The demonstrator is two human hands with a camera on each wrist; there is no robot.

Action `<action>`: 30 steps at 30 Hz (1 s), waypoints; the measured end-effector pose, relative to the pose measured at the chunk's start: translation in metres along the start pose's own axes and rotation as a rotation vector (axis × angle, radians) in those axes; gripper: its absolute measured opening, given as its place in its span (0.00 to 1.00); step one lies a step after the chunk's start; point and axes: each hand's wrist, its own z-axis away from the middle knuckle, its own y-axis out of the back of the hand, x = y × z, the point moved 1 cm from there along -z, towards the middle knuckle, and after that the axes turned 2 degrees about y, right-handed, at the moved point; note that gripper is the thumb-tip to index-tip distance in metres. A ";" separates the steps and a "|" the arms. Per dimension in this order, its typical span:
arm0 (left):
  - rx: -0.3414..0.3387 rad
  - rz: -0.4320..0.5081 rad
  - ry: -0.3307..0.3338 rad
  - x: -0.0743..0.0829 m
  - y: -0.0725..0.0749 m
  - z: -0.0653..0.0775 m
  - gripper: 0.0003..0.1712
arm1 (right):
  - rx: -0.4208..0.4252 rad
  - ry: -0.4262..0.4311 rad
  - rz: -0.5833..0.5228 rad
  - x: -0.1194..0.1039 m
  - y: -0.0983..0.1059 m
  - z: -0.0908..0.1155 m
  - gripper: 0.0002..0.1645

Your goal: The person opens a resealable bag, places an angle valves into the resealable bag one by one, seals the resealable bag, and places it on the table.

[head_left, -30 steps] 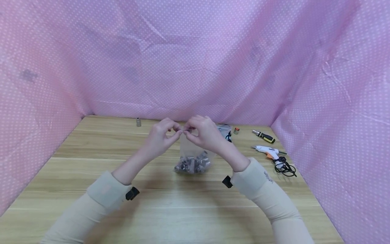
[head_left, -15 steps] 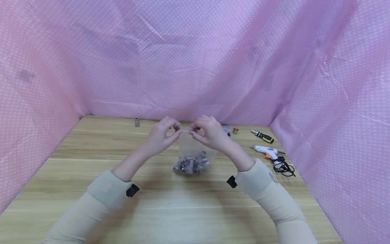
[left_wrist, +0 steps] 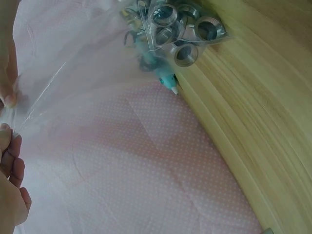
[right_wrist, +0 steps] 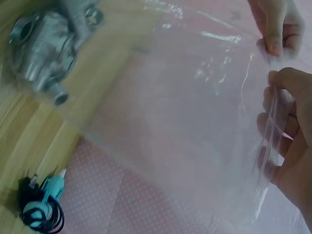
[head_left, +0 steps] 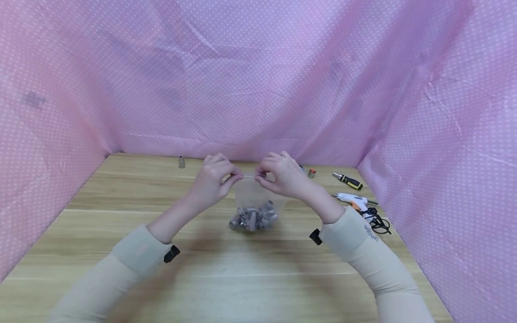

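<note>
A clear plastic zip bag (head_left: 258,194) hangs upright between the hands at the middle of the table. Grey metal threaded fittings (left_wrist: 187,29) are heaped in its bottom, close over the wood in the head view. My left hand (head_left: 214,176) pinches the bag's top edge between thumb and fingers. A short way to the right, my right hand (head_left: 282,175) pinches the same edge, a strip of it stretched between the two grips. In the right wrist view the fingers of my right hand (right_wrist: 297,122) show through the film behind the bag's mouth.
At the right lie a white glue gun (head_left: 350,198) with a coiled black cord (head_left: 379,223) and a black-and-yellow screwdriver (head_left: 350,181). Toward the back stand a small metal cylinder (head_left: 181,162) and an orange-topped metal piece (head_left: 312,173). Pink dotted cloth (head_left: 242,80) walls the table.
My right hand has slid to the right along the bag's top edge, away from the left hand, which has barely moved. The bag of fittings has stayed at about the same spot.
</note>
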 end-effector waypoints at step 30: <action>-0.104 -0.041 -0.114 -0.004 0.019 -0.001 0.04 | -0.076 0.024 -0.045 0.022 0.017 0.026 0.02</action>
